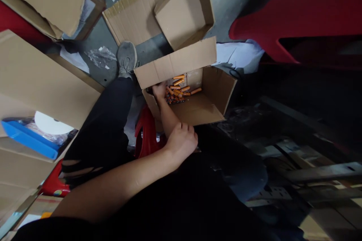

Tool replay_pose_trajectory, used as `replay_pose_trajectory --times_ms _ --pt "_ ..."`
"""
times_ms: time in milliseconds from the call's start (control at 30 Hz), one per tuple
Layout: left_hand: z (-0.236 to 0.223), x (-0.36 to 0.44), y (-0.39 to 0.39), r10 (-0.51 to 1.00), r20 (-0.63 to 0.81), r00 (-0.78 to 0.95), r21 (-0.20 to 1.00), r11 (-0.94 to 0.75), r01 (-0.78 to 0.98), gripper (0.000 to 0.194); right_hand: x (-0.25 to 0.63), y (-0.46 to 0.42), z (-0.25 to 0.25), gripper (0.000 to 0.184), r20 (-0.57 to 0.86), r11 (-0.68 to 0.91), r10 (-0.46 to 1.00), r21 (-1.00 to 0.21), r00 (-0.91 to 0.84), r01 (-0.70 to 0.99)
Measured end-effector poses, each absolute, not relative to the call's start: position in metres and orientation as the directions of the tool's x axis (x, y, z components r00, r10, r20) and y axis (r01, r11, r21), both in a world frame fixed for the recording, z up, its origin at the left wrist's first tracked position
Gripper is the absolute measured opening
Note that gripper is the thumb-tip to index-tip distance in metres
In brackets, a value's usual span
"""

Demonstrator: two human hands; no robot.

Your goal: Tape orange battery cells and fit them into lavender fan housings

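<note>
An open cardboard box (217, 90) sits low in front of me, tilted, with several orange cylinders (179, 89) piled in its far left corner. My right hand (159, 90) reaches into that corner and touches the pile. Its fingers are hidden by the box flap and the pile, so what it grips cannot be seen. My left hand (182, 140) is curled into a fist just outside the box's near edge, over my right forearm. What the fist holds, if anything, is hidden.
My leg in black trousers (107, 120) and grey shoe (126, 58) stretch out left of the box. Red plastic stools (288, 19) (147, 131), more cardboard boxes (175, 11) (48, 0), a blue tray (28, 139) and white wrapping (240, 56) lie around on the grey floor.
</note>
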State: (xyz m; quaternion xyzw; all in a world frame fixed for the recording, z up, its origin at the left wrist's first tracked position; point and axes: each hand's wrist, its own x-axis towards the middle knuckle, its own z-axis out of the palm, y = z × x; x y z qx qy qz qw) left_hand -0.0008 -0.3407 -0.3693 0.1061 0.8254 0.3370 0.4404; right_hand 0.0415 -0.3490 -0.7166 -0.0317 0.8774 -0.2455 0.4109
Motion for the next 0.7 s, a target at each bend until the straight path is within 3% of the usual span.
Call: replay_pose_trajectory --times_ms 100,233,433,700 --pt "-0.370 -0.004 -0.340 0.470 -0.651 -0.597 0.636 0.767 -0.090 0.025 0.052 -0.356 -0.707 0.069 -0.741 0.916 -0.172 -0.363 -0.650 0.171" --pt "-0.371 -0.008 -0.339 0.448 -0.664 -0.599 0.608 0.790 -0.083 0.028 0.048 -0.343 -0.707 0.049 -0.744 0.897 -0.166 -0.386 -0.647 0.215" --pt "-0.370 -0.008 -0.340 0.467 -0.638 -0.612 0.643 0.761 -0.090 0.026 0.041 -0.339 -0.721 0.044 -0.765 0.882 -0.116 -0.373 -0.633 0.289" --pt "-0.379 -0.002 -0.331 0.462 -0.637 -0.617 0.652 0.750 -0.113 0.029 0.016 -0.309 -0.720 0.035 -0.746 0.749 -0.189 -0.530 -0.638 0.398"
